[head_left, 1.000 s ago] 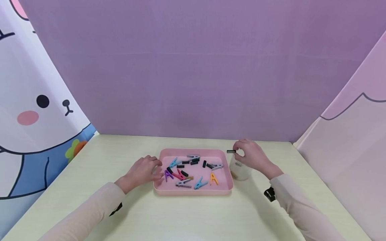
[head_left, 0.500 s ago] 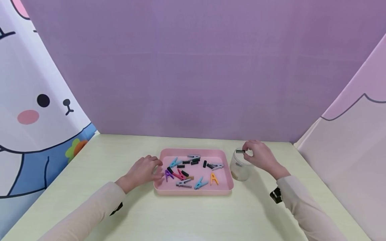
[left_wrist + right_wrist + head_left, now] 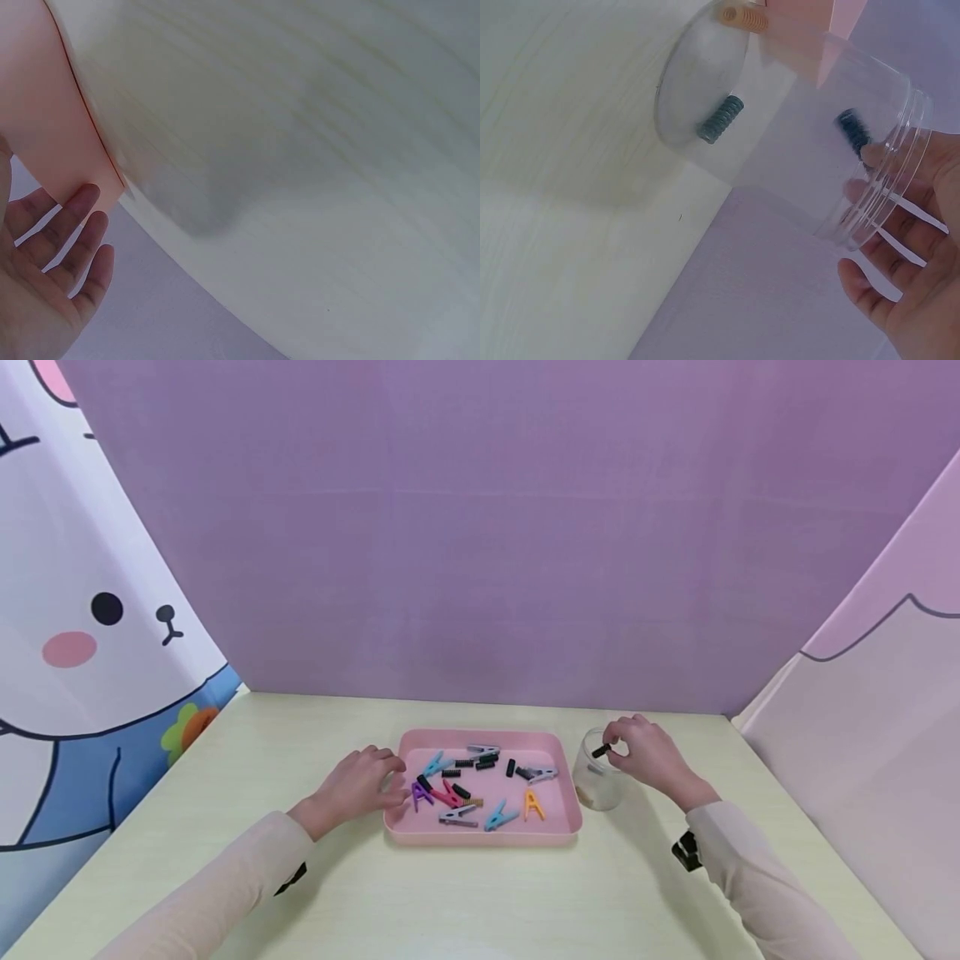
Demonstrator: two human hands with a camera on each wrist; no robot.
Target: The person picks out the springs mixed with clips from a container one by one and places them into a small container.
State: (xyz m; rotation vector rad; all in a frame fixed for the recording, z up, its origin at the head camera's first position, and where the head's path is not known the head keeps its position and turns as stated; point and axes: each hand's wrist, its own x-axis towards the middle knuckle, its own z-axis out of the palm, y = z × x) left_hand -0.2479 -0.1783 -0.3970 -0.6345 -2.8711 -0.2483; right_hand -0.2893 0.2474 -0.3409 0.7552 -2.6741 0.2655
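Note:
My right hand (image 3: 647, 755) pinches one end of a dark coil spring (image 3: 601, 751) at the mouth of a clear jar (image 3: 597, 789). In the right wrist view, the pinched spring (image 3: 853, 131) is inside the rim, slightly blurred, with my fingertips reaching in. At the jar's bottom lie a dark green spring (image 3: 721, 120) and a tan spring (image 3: 743, 19). My left hand (image 3: 358, 789) is at the left edge of the pink tray (image 3: 483, 840), its fingers loosely bent at the rim. In the left wrist view, the fingers (image 3: 79, 255) are spread beside the tray wall.
In the tray are several dark springs, a gold spring (image 3: 472, 802) and several clips, including a yellow clip (image 3: 532, 804), a purple clip (image 3: 420, 797) and a light-blue clip (image 3: 500, 816). A purple backdrop (image 3: 480, 543) stands behind the table (image 3: 480, 902).
My right hand has carried the spring rightward from beside the jar to over its mouth, then slightly down. The spring has tilted from level to slanting. My left hand has stayed put.

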